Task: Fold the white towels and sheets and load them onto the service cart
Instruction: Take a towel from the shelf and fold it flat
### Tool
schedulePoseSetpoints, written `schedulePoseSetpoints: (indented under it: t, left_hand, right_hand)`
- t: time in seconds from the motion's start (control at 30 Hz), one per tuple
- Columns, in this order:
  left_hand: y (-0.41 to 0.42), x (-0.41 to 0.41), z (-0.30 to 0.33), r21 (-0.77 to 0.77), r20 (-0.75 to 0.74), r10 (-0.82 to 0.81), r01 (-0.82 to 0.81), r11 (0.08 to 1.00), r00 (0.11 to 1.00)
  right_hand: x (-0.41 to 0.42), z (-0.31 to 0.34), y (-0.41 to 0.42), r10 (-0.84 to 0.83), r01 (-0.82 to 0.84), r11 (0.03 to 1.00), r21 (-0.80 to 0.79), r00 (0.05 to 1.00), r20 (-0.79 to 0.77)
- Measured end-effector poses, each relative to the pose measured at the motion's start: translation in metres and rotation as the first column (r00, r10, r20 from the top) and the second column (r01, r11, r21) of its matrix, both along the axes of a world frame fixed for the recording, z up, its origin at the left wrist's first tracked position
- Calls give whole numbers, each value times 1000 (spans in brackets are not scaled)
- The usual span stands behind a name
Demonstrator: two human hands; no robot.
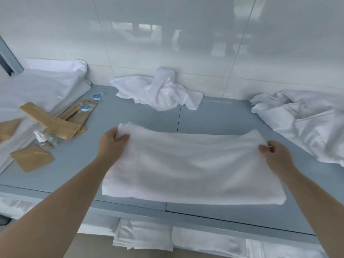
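- Towel (pixel 189 164) lies flat on the grey shelf (pixel 214 116), long axis running from one hand to the other.
- Left hand (pixel 111 144) pinches its far-left corner, right hand (pixel 275 153) its far-right corner — both equally near.
- Beyond the grips: one crumpled towel (pixel 160 92); right of them, one rumpled sheet (pixel 305 118) — two unfolded pieces counted.

Glossy white wall panels (pixel 167 34) (faint reflections) behind grey-blue countertop (pixel 139 116).

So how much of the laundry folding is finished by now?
Done: folded white linens lie on the shelf below. In hand: left hand and right hand pinch the far corners of a half-folded white towel. Left: a crumpled white towel and rumpled white sheet.
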State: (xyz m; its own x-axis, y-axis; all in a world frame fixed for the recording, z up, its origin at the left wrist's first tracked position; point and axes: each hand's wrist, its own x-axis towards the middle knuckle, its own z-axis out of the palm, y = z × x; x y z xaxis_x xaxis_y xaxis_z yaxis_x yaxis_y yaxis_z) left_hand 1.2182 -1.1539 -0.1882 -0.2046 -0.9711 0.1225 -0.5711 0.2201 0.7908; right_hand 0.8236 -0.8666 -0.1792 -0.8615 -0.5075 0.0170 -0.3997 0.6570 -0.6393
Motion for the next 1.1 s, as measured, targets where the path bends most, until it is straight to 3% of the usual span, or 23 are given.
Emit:
schedulePoseSetpoints:
  t: [0.07, 0.13, 0.2, 0.3, 0.37, 0.43, 0.6, 0.7, 0.8, 0.9, 1.0, 1.1]
  left_hand:
    - [-7, -10, 4, 37, -20, 22, -21, 999, 1000]
    - [-11, -13, -7, 134, 150, 6, -27, 991, 989]
    - [-11, -11, -19, 187, 224, -22, -21, 982, 974]
    - [-16, -11, -18, 103, 149, -8, -7, 995, 989]
    - [-20, -16, -12, 43, 45, 27, -29, 999, 999]
    - [-21, -22, -15, 30, 41, 53, -54, 998, 998]
    - [-11, -28, -28, 50, 258, 88, -104, 993, 962]
    - [8, -40, -10, -167, 457, 146, -77, 983, 877]
    - [58, -74, -2, -284, 536, -69, 257, 924, 841]
    - [119, -117, -15, -170, 593, -333, 519, 838, 733]
    - [143, -132, -38, -29, 648, -401, 547, 837, 648]
    - [131, -118, -56, 4, 726, -350, 505, 863, 592]
  right_hand:
    - [-5, -3, -9, -47, 48, 997, -54, 999, 28]
    - [-8, -17, -11, -70, 65, 997, 52, 994, 89]
    - [-11, -28, -10, -79, 67, 991, 115, 992, 97]
    - [-17, -24, -13, -46, 45, 993, 111, 999, 2]
    - [-19, -18, -18, -54, 55, 998, 17, 996, -70]
    - [-18, -22, -23, -71, 70, 997, -10, 994, -79]
    - [-16, -34, -24, -102, 109, 985, 137, 993, -58]
    - [4, -18, -28, -140, 164, 982, 91, 965, -223]
    - [63, -16, -49, 151, -131, 988, 76, 900, -409]
    - [130, -32, -73, 542, -472, 838, 273, 781, -312]
    - [151, -56, -76, 649, -495, 732, 469, 716, -257]
    - [132, -63, -65, 603, -418, 736, 532, 762, -236]
